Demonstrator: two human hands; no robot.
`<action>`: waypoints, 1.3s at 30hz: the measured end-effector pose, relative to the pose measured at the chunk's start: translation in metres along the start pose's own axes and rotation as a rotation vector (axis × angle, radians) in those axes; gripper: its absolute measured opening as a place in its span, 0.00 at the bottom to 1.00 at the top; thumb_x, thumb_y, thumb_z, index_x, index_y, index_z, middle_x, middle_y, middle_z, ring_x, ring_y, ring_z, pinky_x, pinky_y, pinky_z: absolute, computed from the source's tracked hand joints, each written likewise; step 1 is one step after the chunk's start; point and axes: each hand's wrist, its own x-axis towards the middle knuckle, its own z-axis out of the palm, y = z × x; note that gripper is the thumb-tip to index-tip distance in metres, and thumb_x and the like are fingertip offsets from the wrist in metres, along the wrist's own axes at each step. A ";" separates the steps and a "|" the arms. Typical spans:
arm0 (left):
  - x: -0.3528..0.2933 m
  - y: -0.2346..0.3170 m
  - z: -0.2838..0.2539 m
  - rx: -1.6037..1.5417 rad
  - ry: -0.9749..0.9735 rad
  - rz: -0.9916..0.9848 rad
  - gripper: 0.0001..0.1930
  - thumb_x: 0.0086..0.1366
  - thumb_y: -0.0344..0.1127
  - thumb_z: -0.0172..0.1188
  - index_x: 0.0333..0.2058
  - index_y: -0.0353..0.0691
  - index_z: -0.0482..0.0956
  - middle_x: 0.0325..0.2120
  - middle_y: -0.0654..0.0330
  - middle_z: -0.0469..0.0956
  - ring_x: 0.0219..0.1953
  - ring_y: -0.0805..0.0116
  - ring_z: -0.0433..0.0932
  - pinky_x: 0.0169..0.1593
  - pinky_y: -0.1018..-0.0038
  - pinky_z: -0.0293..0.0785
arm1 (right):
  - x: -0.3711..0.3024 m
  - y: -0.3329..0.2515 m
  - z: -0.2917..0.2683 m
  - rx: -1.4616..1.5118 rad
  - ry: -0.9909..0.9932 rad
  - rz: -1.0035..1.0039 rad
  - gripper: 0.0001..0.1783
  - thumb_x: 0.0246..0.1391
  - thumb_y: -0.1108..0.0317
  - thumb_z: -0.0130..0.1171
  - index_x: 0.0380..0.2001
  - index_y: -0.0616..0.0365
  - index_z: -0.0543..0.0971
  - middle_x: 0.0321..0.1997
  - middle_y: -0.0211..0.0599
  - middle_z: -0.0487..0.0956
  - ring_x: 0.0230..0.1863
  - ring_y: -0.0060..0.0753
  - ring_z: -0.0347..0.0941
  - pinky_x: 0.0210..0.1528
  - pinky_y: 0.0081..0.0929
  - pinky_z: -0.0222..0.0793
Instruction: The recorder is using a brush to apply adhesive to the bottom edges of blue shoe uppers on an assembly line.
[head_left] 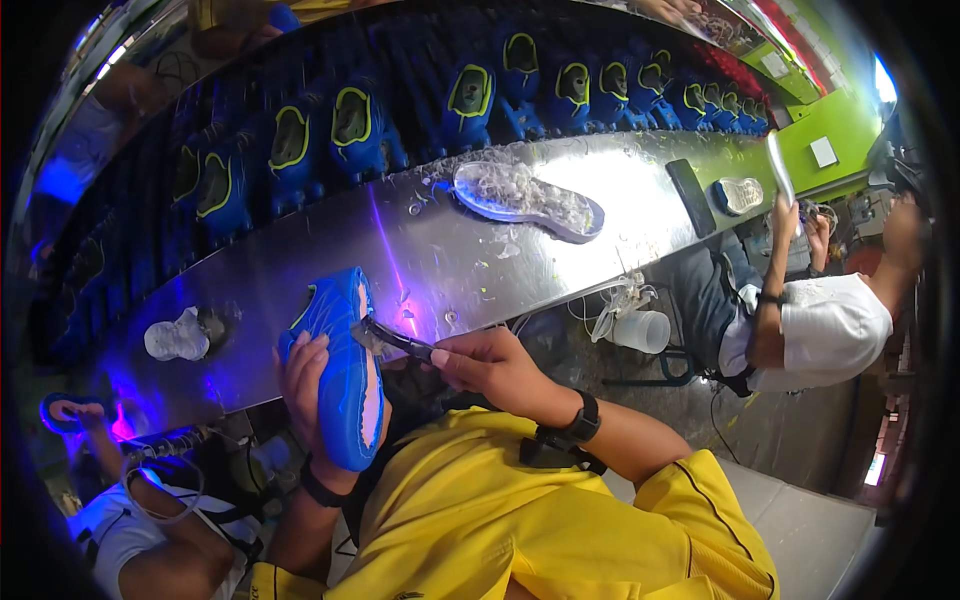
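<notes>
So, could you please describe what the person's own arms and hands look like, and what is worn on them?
Both hands are bare, with no gloves. The left hand has a dark band at its wrist. The right hand has a black watch strapped at its wrist. Both forearms are uncovered; the yellow shirt has short sleeves, and the right sleeve carries a thin dark stripe.

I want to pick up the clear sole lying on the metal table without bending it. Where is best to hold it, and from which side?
Probably grip the clear sole at its narrower middle, pinching across its width from above. It lies flat and alone on the metal table, long axis running left to right, so both long edges are free. Its wider ends would likely flex more.
</notes>
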 end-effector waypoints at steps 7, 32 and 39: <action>0.004 0.003 0.003 0.025 -0.028 0.011 0.37 0.58 0.29 0.72 0.64 0.36 0.65 0.61 0.47 0.73 0.67 0.42 0.71 0.74 0.41 0.59 | -0.030 -0.024 -0.003 -0.179 0.032 -0.094 0.12 0.70 0.67 0.64 0.44 0.66 0.86 0.22 0.28 0.74 0.26 0.16 0.61 0.28 0.25 0.60; 0.084 0.046 0.009 0.158 -0.191 -0.156 0.40 0.51 0.33 0.74 0.64 0.41 0.70 0.62 0.51 0.74 0.66 0.44 0.72 0.74 0.42 0.56 | -0.064 -0.070 -0.024 -0.487 0.233 -0.558 0.12 0.62 0.73 0.65 0.46 0.69 0.85 0.28 0.43 0.81 0.25 0.35 0.76 0.29 0.28 0.69; 0.118 0.033 0.003 0.071 -0.276 -0.182 0.43 0.43 0.27 0.74 0.62 0.41 0.69 0.57 0.50 0.74 0.62 0.43 0.72 0.71 0.46 0.62 | -0.035 -0.101 -0.047 -0.690 0.247 -0.756 0.14 0.55 0.73 0.68 0.44 0.67 0.86 0.25 0.42 0.79 0.23 0.39 0.75 0.26 0.33 0.68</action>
